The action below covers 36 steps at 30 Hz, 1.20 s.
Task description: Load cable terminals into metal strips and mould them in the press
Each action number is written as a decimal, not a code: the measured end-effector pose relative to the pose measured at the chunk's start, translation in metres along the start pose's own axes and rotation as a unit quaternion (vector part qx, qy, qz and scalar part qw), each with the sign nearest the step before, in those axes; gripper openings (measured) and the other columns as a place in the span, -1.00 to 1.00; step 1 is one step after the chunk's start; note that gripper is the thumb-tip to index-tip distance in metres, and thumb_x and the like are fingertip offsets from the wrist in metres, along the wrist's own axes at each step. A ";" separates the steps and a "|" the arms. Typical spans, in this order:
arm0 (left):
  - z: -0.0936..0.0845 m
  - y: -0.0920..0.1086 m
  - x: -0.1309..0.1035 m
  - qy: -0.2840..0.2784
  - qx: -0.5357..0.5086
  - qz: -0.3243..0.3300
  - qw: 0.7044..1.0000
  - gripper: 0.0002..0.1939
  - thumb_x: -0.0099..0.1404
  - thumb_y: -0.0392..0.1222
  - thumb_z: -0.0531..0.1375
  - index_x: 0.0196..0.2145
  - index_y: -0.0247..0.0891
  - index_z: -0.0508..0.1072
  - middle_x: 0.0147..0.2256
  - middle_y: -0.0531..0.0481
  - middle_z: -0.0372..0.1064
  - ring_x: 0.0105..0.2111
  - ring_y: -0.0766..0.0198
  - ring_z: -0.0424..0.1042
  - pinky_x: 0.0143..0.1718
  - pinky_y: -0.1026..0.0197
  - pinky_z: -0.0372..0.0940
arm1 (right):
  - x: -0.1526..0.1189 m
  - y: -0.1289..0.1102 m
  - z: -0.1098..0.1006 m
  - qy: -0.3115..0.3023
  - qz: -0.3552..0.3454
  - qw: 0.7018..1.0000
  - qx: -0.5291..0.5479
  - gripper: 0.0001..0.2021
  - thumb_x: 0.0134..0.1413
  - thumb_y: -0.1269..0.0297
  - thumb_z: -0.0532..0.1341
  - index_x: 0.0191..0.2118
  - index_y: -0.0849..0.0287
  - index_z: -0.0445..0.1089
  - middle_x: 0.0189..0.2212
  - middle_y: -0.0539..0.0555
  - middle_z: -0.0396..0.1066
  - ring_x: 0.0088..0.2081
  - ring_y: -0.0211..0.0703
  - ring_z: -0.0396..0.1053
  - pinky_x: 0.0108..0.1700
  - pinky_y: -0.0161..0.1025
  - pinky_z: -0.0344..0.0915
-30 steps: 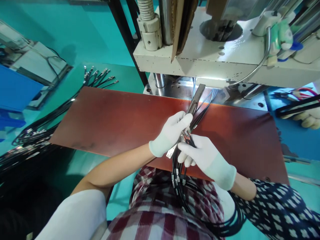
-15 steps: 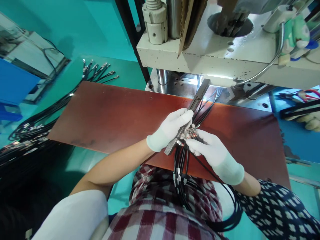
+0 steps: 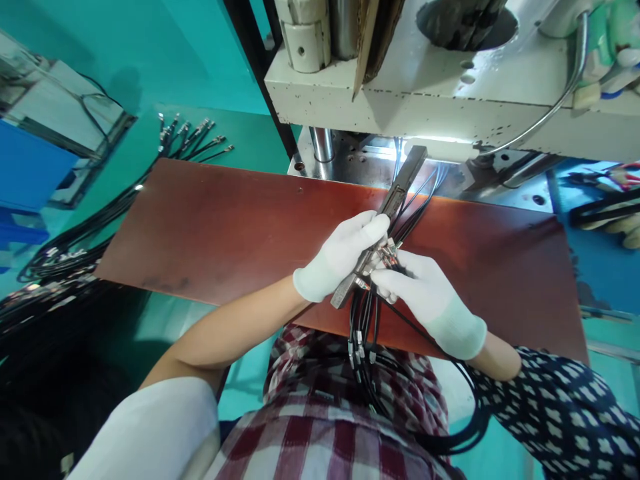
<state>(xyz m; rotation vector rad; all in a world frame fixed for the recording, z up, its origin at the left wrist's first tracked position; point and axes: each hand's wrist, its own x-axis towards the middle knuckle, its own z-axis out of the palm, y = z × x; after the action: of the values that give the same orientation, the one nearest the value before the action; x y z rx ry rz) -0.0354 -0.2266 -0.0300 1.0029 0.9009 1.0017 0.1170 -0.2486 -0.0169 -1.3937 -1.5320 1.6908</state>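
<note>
My left hand is wrapped around the long metal bar, fingers curled tight on its middle, and compared with a second ago I've tipped that bar a touch steeper, so its far end now sits right under the lit gap of the white press. The right hand has slid up too: a second back it was lower on the bundle of black wires, now its fingertips are pinched on the crimped wire ends right against the bar, just beside my left thumb. So both hands are closed, one on the bar, one on the wire ends.

The wires themselves hang from that pinch down over the near edge of the brown board and loop into my lap; a few thinner strands run the other way, up along the bar toward the press. To my eye the shift means the ends are being seated on the bar, not yet fed under the press.

Off to the left, more finished leads lie fanned on the green table. Far right, another person's gloved hand rests near some cables, well apart from mine.
</note>
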 end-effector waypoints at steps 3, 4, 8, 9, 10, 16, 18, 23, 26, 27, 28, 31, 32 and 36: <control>0.002 -0.002 -0.001 0.015 0.042 0.016 0.999 -0.56 0.40 0.12 0.15 -0.47 -0.27 0.21 -0.49 0.11 0.14 -0.50 0.42 0.13 -0.44 0.30 0.11 | 0.002 0.002 0.004 0.004 -0.001 1.000 -0.015 -0.79 0.09 0.19 0.18 -0.48 0.17 0.26 -0.54 -0.04 0.26 -0.45 -0.27 0.14 -0.40 -0.26 0.09; 0.003 -0.004 -0.002 0.026 0.058 0.024 0.998 -0.55 0.40 0.12 0.15 -0.47 -0.26 0.19 -0.49 0.11 0.10 -0.49 0.42 0.11 -0.44 0.30 0.09 | 0.002 0.003 0.005 0.013 -0.003 0.999 -0.031 -0.80 0.10 0.20 0.18 -0.47 0.18 0.28 -0.53 -0.04 0.28 -0.44 -0.26 0.15 -0.40 -0.26 0.09; 0.004 -0.007 -0.003 0.063 0.102 0.048 0.992 -0.51 0.37 0.17 0.17 -0.48 -0.24 0.13 -0.50 0.12 0.03 -0.49 0.40 0.05 -0.43 0.27 0.05 | 0.002 0.004 0.004 0.029 -0.011 0.996 -0.083 -0.82 0.11 0.20 0.20 -0.42 0.18 0.34 -0.49 -0.02 0.35 -0.40 -0.21 0.22 -0.36 -0.24 0.15; 0.003 -0.006 -0.003 0.056 0.099 0.043 0.993 -0.51 0.37 0.18 0.16 -0.48 -0.24 0.15 -0.50 0.12 0.06 -0.49 0.39 0.07 -0.43 0.27 0.06 | 0.002 0.004 0.002 0.017 -0.014 0.996 -0.087 -0.82 0.13 0.19 0.20 -0.40 0.18 0.35 -0.47 -0.02 0.38 -0.39 -0.20 0.25 -0.34 -0.24 0.18; 0.002 -0.006 -0.002 0.044 0.089 0.034 0.994 -0.52 0.37 0.18 0.16 -0.48 -0.25 0.18 -0.50 0.11 0.10 -0.49 0.39 0.09 -0.43 0.27 0.08 | 0.001 0.004 0.000 0.001 -0.020 0.996 -0.085 -0.80 0.17 0.16 0.19 -0.38 0.17 0.37 -0.44 -0.01 0.41 -0.37 -0.18 0.28 -0.31 -0.24 0.22; -0.003 -0.001 0.002 -0.001 0.028 0.004 1.000 -0.55 0.39 0.14 0.16 -0.47 -0.28 0.26 -0.49 0.09 0.21 -0.49 0.40 0.19 -0.41 0.29 0.16 | -0.010 0.002 -0.010 0.003 -0.069 0.994 -0.086 -0.75 0.29 0.12 0.12 -0.33 0.16 0.39 -0.33 0.03 0.46 -0.25 -0.12 0.35 -0.18 -0.23 0.28; -0.003 -0.001 0.002 -0.004 0.028 0.006 1.000 -0.58 0.41 0.10 0.14 -0.45 -0.28 0.27 -0.49 0.09 0.21 -0.48 0.40 0.20 -0.41 0.29 0.16 | -0.011 0.001 -0.010 0.046 -0.058 0.990 -0.123 -0.78 0.24 0.13 0.18 -0.32 0.17 0.41 -0.34 0.02 0.46 -0.30 -0.14 0.33 -0.24 -0.24 0.25; -0.004 -0.003 0.002 -0.021 0.036 0.004 0.999 -0.57 0.41 0.12 0.14 -0.45 -0.28 0.26 -0.50 0.09 0.19 -0.50 0.40 0.16 -0.45 0.28 0.12 | -0.010 -0.002 -0.008 0.082 -0.027 0.993 -0.083 -0.80 0.10 0.14 0.27 -0.31 0.19 0.42 -0.39 0.01 0.43 -0.35 -0.18 0.30 -0.32 -0.28 0.24; -0.004 -0.003 0.001 -0.027 0.029 -0.008 0.999 -0.57 0.40 0.13 0.14 -0.45 -0.27 0.28 -0.48 0.07 0.22 -0.49 0.38 0.18 -0.43 0.26 0.15 | -0.008 -0.003 -0.009 0.079 -0.021 0.992 -0.091 -0.78 0.07 0.12 0.29 -0.37 0.18 0.40 -0.44 0.01 0.40 -0.38 -0.19 0.27 -0.36 -0.28 0.21; -0.004 -0.003 0.000 -0.026 0.027 -0.009 0.999 -0.58 0.40 0.12 0.14 -0.44 -0.27 0.28 -0.47 0.06 0.23 -0.48 0.37 0.19 -0.42 0.25 0.16 | -0.007 -0.004 -0.009 0.080 -0.023 0.991 -0.100 -0.77 0.06 0.10 0.30 -0.39 0.18 0.41 -0.44 0.01 0.40 -0.38 -0.18 0.26 -0.37 -0.28 0.20; -0.004 -0.003 0.000 -0.026 0.023 -0.009 0.999 -0.58 0.40 0.12 0.15 -0.44 -0.27 0.29 -0.46 0.05 0.24 -0.47 0.37 0.20 -0.41 0.25 0.17 | -0.007 -0.004 -0.010 0.085 -0.027 0.990 -0.113 -0.75 0.06 0.08 0.31 -0.41 0.17 0.40 -0.46 0.00 0.38 -0.39 -0.19 0.25 -0.38 -0.28 0.18; -0.004 -0.003 0.000 -0.034 0.005 -0.009 0.999 -0.58 0.41 0.12 0.14 -0.46 -0.26 0.28 -0.47 0.05 0.23 -0.49 0.37 0.19 -0.43 0.24 0.16 | -0.006 -0.006 -0.012 0.098 -0.039 0.983 -0.149 -0.69 0.11 0.06 0.26 -0.51 0.16 0.34 -0.55 -0.02 0.29 -0.45 -0.23 0.16 -0.43 -0.28 0.08; -0.004 -0.003 0.000 -0.037 -0.004 -0.009 0.999 -0.56 0.41 0.13 0.13 -0.47 -0.26 0.27 -0.49 0.06 0.22 -0.50 0.37 0.18 -0.44 0.24 0.15 | -0.005 -0.006 -0.013 0.093 -0.043 0.983 -0.153 -0.68 0.13 0.07 0.24 -0.53 0.16 0.32 -0.56 -0.03 0.26 -0.46 -0.24 0.14 -0.43 -0.27 0.06; -0.003 -0.004 0.000 -0.021 -0.001 0.000 1.000 -0.55 0.40 0.15 0.14 -0.48 -0.26 0.28 -0.51 0.06 0.24 -0.51 0.37 0.20 -0.43 0.24 0.18 | -0.004 -0.007 -0.013 0.050 -0.052 0.988 -0.134 -0.75 0.16 0.16 0.18 -0.48 0.18 0.34 -0.52 -0.02 0.29 -0.43 -0.22 0.18 -0.39 -0.27 0.11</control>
<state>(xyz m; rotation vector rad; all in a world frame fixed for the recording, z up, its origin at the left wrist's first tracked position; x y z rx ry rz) -0.0376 -0.2268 -0.0345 1.0176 0.8659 0.9781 0.1277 -0.2444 -0.0071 -1.4763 -1.7906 1.3712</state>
